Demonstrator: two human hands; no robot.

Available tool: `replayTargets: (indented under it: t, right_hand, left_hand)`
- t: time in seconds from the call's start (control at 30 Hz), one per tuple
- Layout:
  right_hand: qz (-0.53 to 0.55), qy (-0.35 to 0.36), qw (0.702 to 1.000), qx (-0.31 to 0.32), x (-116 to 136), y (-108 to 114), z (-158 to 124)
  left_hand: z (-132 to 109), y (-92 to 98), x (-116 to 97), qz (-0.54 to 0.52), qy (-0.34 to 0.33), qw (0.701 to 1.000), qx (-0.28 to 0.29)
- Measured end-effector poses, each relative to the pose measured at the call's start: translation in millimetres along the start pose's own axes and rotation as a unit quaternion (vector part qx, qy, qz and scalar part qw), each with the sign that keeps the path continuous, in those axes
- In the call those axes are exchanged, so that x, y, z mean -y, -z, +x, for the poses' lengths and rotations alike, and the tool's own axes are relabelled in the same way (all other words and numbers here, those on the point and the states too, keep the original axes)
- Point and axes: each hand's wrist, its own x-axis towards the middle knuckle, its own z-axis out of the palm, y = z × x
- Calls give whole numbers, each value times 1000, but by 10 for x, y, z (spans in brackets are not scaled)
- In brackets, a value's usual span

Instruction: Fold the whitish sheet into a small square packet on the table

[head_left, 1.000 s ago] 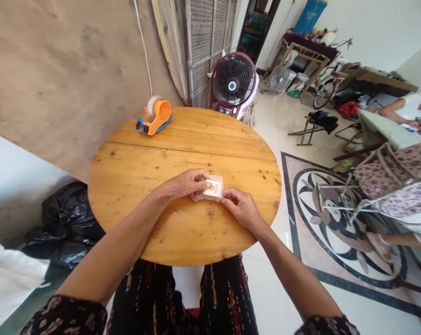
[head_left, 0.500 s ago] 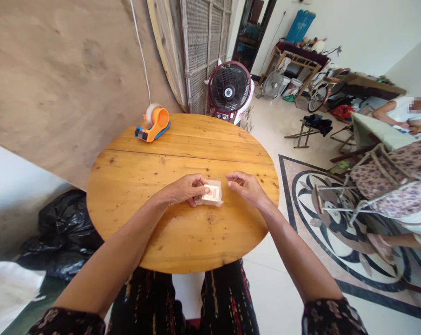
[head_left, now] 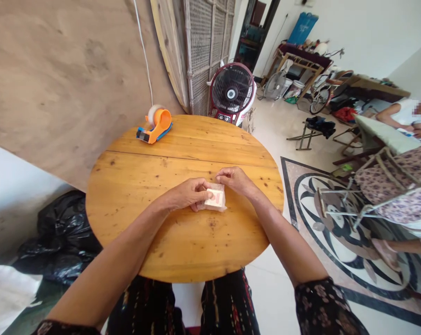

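Note:
A small pale pink box point(head_left: 216, 198) with a red-printed label, wrapped in clear film, lies on the round wooden table point(head_left: 154, 186). My left hand point(head_left: 186, 192) presses on its left side, fingers curled against it. My right hand point(head_left: 235, 180) reaches over from the right, its fingertips pinched at the box's far top edge. An orange and blue tape dispenser point(head_left: 156, 124) sits at the far left of the table, well away from both hands.
A red floor fan point(head_left: 232, 93) stands just beyond the table. Black bags point(head_left: 62, 232) lie on the floor to the left. Another person point(head_left: 405, 114) sits at the far right near chairs, a rack and a bicycle.
My right hand left the box's near right corner, lifted off to the right, then came back to pinch at the box's far top edge. My left hand stayed on the box.

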Motion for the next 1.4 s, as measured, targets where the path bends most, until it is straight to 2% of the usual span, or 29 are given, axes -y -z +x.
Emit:
replayTargets:
  t: [0.13,0.37,0.57,0.77,0.97,1.13,1.27,1.4]
  right_hand:
    - [75,1,997,5,55,-17,-14]
    - [145,-17,989,10,173,-21,-68]
    - [158,-14,987,28,319,22,-149]
    - [93,1,995,28,388,11,-272]
    - [-27,26,999,-3,508,14,-429]
    - [-134,92,987,-10,652,3,-513]
    - [-172,131,975,-44,642,-51,-564]
    - [-182,135,972,-67,576,-112,-635]
  left_hand:
    - [-6,2,-9,12,2,1000,-1]
    - [-5,-44,-45,25,14,999,-26]
    - [-16,-92,-58,23,13,999,-41]
    - [2,-102,-26,19,15,998,-54]
    - [-13,-131,-39,35,18,995,-89]
    - [-7,-133,-10,54,5,993,-108]
    - [20,-113,27,91,-5,987,-131]
    - [-6,-110,7,81,-28,991,-101]
